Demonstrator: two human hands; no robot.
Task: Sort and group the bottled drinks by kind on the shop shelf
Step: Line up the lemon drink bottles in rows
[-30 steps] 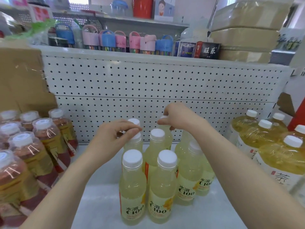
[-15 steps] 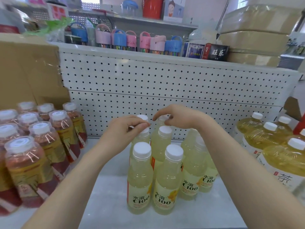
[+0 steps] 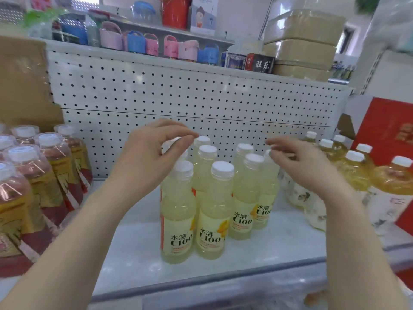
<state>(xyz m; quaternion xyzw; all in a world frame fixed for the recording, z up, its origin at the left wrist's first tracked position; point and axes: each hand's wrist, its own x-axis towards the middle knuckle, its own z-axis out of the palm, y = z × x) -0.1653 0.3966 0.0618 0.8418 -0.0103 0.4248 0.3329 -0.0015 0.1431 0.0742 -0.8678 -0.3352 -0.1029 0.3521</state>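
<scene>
Your left hand (image 3: pixel 154 153) and right hand (image 3: pixel 299 164) hover loosely curled, empty, over the lemon bottles (image 3: pixel 214 198). Nudge them together low down; tall bottles may topple.

Pale yellow bottles (image 3: pixel 213 211), white caps (image 3: pixel 222 170), reddish bottles (image 3: pixel 44 175).

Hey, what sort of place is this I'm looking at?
Most likely a small shop. A perforated back panel stands behind the shelf, same-label pale lemon drinks stand grouped between reddish drinks and amber drinks, and pink and blue containers line the ledge above.
</scene>
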